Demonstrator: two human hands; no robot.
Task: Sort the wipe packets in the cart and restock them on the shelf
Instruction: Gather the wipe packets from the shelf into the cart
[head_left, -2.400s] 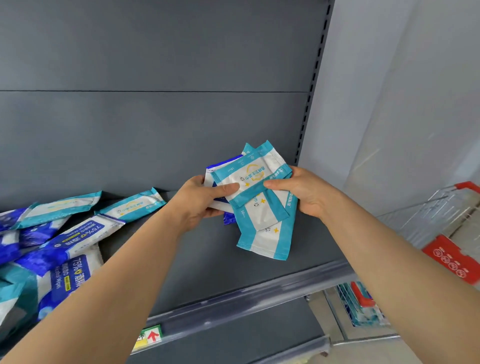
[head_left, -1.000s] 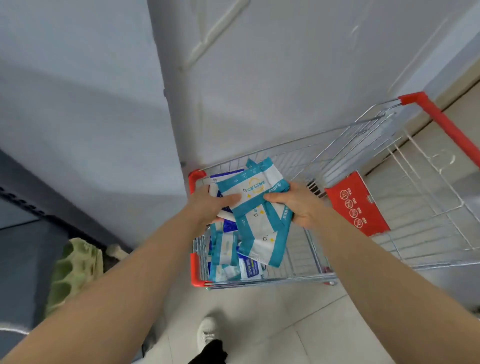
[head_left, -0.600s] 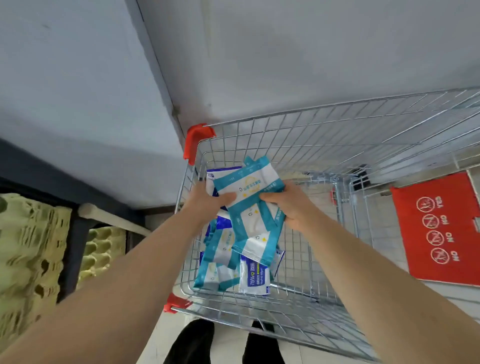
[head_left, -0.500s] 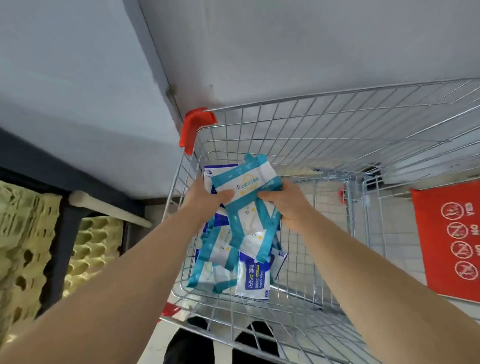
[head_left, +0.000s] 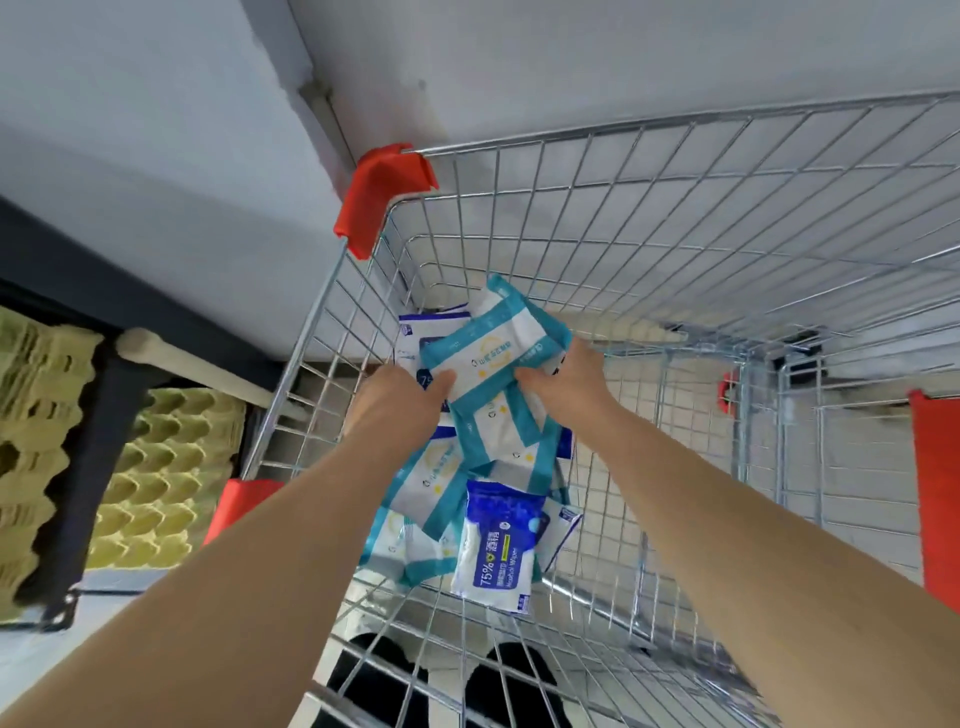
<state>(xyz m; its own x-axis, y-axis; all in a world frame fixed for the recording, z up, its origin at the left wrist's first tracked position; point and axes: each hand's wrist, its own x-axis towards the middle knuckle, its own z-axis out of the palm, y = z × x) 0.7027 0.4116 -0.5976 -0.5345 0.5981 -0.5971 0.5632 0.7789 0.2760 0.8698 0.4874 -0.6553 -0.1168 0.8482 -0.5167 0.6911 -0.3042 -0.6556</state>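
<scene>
- A person leans over a wire cart (head_left: 675, 171), and both bare arms reach down into it.
- The left hand (head_left: 397, 402) and the right hand (head_left: 569, 382) hold one bunch of wipe packets (head_left: 493, 358) between them. The bunch is inside the cart, up above its floor.
- The left thumb lies on the front of the bunch, and the other fingers are tucked behind it.
- The right hand grips the other side the same way, thumb in front and fingers behind.
- The top of the bunch is teal and white. A blue and white packet (head_left: 428, 322) peeks out behind it, on the left hand's side.
- Under the hands a loose pile lies on the cart floor, near the left wall. It has teal packets (head_left: 434, 478) and a blue packet marked 75% (head_left: 498, 545) lying at the near edge.
- A red corner cap (head_left: 384, 192) sits on the far left corner of the cart.
- Beside the cart, on the left, stand stacks of yellow-green egg trays (head_left: 166, 467).
- Two dark shapes (head_left: 374, 675) show through the wire floor. I cannot tell what they are.
</scene>
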